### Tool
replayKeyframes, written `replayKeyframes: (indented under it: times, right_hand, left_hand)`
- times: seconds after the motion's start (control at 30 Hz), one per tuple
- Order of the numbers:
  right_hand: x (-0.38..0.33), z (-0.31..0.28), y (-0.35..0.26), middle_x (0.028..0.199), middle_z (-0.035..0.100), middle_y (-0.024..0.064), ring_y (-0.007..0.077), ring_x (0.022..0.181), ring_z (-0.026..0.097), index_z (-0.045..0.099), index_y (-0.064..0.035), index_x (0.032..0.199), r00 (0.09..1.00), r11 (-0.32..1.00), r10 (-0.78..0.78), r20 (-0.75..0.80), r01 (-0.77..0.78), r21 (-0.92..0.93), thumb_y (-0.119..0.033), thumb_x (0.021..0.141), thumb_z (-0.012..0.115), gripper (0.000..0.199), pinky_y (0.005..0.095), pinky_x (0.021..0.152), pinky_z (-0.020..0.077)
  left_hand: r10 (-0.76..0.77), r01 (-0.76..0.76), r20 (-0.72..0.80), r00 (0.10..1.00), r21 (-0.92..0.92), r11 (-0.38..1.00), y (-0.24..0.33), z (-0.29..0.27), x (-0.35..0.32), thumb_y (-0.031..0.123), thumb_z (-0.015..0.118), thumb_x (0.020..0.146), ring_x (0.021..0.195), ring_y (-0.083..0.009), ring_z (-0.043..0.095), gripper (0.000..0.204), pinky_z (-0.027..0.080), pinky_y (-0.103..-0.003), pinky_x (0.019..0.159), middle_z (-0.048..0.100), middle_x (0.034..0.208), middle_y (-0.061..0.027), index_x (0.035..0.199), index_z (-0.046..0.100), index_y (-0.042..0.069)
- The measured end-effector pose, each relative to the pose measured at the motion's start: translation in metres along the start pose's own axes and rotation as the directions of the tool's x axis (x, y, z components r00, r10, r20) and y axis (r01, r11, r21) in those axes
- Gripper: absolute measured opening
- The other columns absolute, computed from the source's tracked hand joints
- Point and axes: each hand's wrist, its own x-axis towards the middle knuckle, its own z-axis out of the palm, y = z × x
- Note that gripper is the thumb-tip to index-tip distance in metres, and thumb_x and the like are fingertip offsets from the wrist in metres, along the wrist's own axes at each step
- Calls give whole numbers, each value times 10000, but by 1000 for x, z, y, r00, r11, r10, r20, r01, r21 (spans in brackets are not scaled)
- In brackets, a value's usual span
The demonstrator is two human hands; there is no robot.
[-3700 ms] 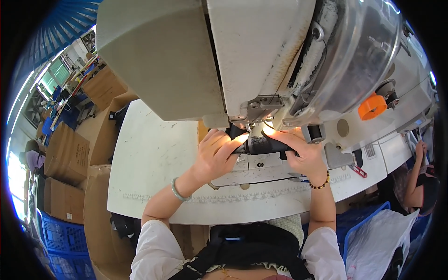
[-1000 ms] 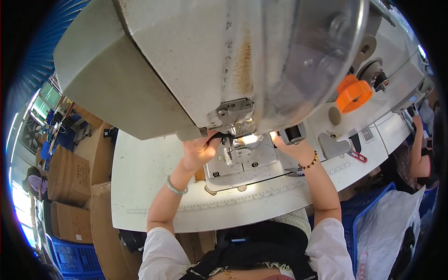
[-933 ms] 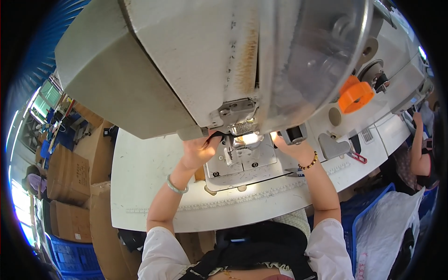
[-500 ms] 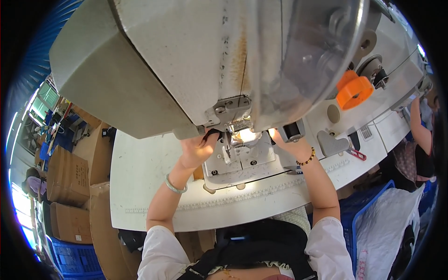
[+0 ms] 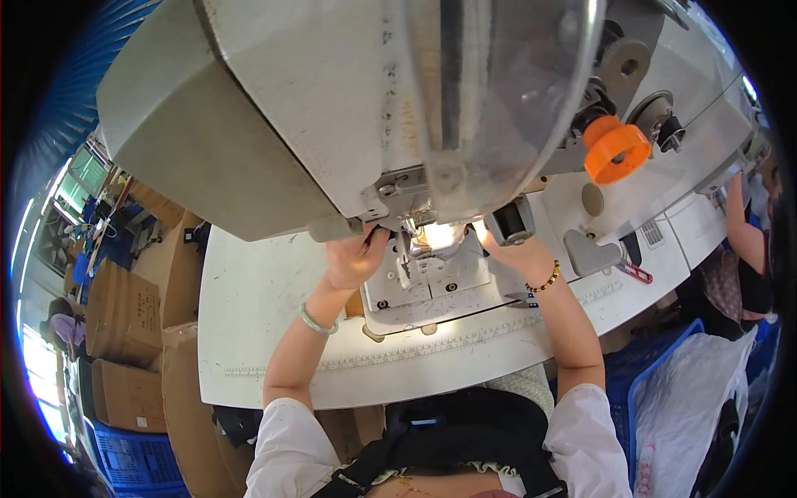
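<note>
Large off-white sewing machine (image 5: pixel 274 124), with a curved white worktable (image 5: pixel 257 332) beneath. Just left of the sewing machine's lit needle area: the left hand (image 5: pixel 353 259), with bent fingers apparently pinching a small visible bit of dark cloth (image 5: pixel 374 238). Rest of the dark cloth, if any, hidden under the sewing machine's overhanging head. Just right of the same needle area: the right hand (image 5: pixel 515 253), with the thumb toward the light and fingertips mostly behind a dark boxy part (image 5: pixel 508 220) of the sewing machine; impossible to say there between loose and gripping.

As for progress, judged from this moment alone: probably mid-work, with dark cloth in hand close to the needle and not yet let go. No seam or thread end clearly visible on it, hence nothing countable as done. Apparently left: the remaining needle work and the cloth's removal from the sewing machine.

In front of the sewing machine, a printed ruler (image 5: pixel 432 346) along the table's near side. To its right, an orange wheel (image 5: pixel 598 153) and a small red tool (image 5: pixel 638 272). Far to its left, a cardboard box (image 5: pixel 123 307) and a blue crate (image 5: pixel 137 461).
</note>
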Motion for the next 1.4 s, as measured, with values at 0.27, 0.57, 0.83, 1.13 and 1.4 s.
replayKeyframes:
  times: [0.27,0.57,0.83,1.13,1.4]
  right_hand:
    - [-4,10,9,947,552,111,285,877,523,596,25,874,991,999,52,-124,-52,1,107,634,571,255,359,746,455]
    - [2,-9,32,1022,561,77,248,946,520,594,-61,1055,977,789,165,-134,-212,-577,-141,676,715,406,383,786,406]
    - [2,-7,19,1032,546,90,212,883,550,505,-19,1129,961,667,262,-92,-249,-702,-230,643,758,587,335,726,412]
    - [-8,-7,42,1100,622,57,157,613,548,618,-169,1069,960,739,-136,-245,-66,-671,-85,671,674,410,265,560,486]
    - [-23,-14,48,1225,586,13,184,757,630,611,-94,989,980,764,-102,-170,-33,-645,-64,698,655,296,271,626,505]
  left_hand:
    - [-432,396,204,879,194,897,-35,31,-41,27,625,753,1043,-332,521,373,417,-401,877,561,1129,-156,1121,566,16]
    - [-225,140,459,860,212,967,-100,93,0,56,611,786,1070,-320,521,383,415,-399,910,546,1170,-154,1163,548,25]
    - [-126,150,513,849,-4,989,-85,61,14,79,613,791,1073,-312,524,393,421,-395,910,544,1176,-151,1176,549,35]
    - [-49,91,455,889,-70,993,-68,67,18,105,615,797,1077,-302,528,404,428,-391,911,543,1183,-149,1191,550,46]
    - [-31,88,466,884,-101,991,-75,63,26,128,617,802,1081,-294,531,414,434,-388,911,541,1189,-147,1204,550,56]
